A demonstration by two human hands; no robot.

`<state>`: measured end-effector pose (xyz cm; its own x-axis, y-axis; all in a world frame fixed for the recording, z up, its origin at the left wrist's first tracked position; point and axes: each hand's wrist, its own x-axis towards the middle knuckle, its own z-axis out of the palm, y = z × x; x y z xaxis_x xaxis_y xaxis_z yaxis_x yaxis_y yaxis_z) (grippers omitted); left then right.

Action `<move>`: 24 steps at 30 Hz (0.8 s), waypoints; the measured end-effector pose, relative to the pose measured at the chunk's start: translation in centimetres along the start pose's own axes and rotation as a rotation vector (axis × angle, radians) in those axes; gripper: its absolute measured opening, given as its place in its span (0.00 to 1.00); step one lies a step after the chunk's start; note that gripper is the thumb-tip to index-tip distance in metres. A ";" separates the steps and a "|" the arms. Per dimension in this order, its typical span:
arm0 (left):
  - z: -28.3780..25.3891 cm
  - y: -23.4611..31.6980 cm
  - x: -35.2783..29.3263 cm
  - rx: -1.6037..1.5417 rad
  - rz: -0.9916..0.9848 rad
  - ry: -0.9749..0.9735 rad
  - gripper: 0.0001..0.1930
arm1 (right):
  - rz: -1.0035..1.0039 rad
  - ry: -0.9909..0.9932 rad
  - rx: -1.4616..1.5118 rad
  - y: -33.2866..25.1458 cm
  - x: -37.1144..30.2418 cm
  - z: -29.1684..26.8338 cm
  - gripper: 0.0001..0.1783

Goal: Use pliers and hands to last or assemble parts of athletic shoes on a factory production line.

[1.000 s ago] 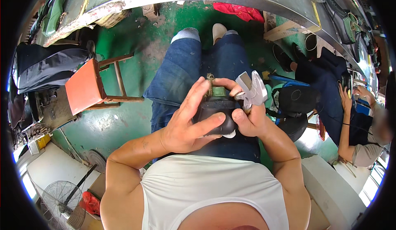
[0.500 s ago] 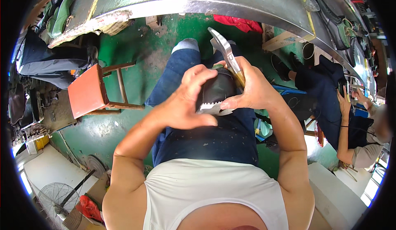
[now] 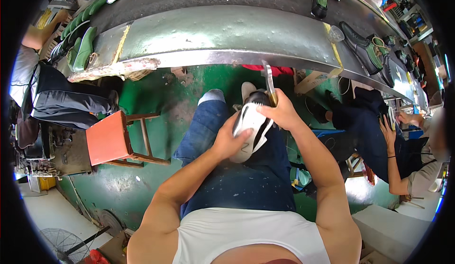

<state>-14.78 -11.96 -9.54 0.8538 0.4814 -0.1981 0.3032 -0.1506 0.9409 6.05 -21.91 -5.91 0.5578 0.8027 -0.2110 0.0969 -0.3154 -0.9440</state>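
Left hand [image 3: 232, 140] clasps white-soled shoe [image 3: 253, 121]; right hand [image 3: 280, 112] clasps metal tool [image 3: 269, 78], thumb on shoe. Shoe between hands above lap [image 3: 237, 188], long axis pointing toward tabletop [image 3: 189, 27]; dark far end nearer right hand.

The head view looks from above the wearer's own chest, on the near side of the table [image 3: 213, 33], steeply down and forward toward it. The white top [image 3: 251, 231] is nearest the lens; the left hand [image 3: 229, 142] and right hand [image 3: 281, 112] lie farther off, short of the table. The fisheye lens takes in much to each side: the stool [image 3: 108, 138] before the table's left part, a co-worker [image 3: 400, 162] before its right. The table's straight front edge bends into an arch, and black rounds off the corners.
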 end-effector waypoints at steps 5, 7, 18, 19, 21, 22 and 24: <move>-1.0 -2.8 4.0 0.067 -0.024 0.115 0.25 | 0.098 0.226 0.113 5.4 0.2 2.4 0.33; -1.3 -3.7 4.1 0.161 -0.083 0.150 0.26 | 0.214 0.179 0.189 5.5 -1.2 3.4 0.33; -5.2 -0.7 5.1 -0.461 -0.444 -0.708 0.37 | 0.307 0.029 -0.418 4.8 -7.5 -0.3 0.31; -5.1 -1.2 4.7 -0.465 -0.447 -0.704 0.37 | 0.314 -0.008 -0.447 4.2 -8.7 -0.7 0.27; -4.2 -2.2 3.2 -0.684 -0.313 -0.691 0.45 | 0.329 -0.034 -0.472 2.5 -9.9 -1.3 0.24; -3.9 -2.5 2.6 -0.703 -0.241 -0.694 0.50 | 0.275 -0.212 -0.542 1.4 -10.2 -1.5 0.21; -3.0 -3.2 1.1 -0.644 -0.246 -0.609 0.50 | 0.117 -0.451 -0.584 0.0 -10.2 -1.5 0.19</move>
<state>-16.07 -8.35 -11.92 0.9272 -0.1294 -0.3515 0.3677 0.4933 0.7883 1.57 -30.84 -3.42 0.2111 0.8377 -0.5037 0.5500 -0.5278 -0.6473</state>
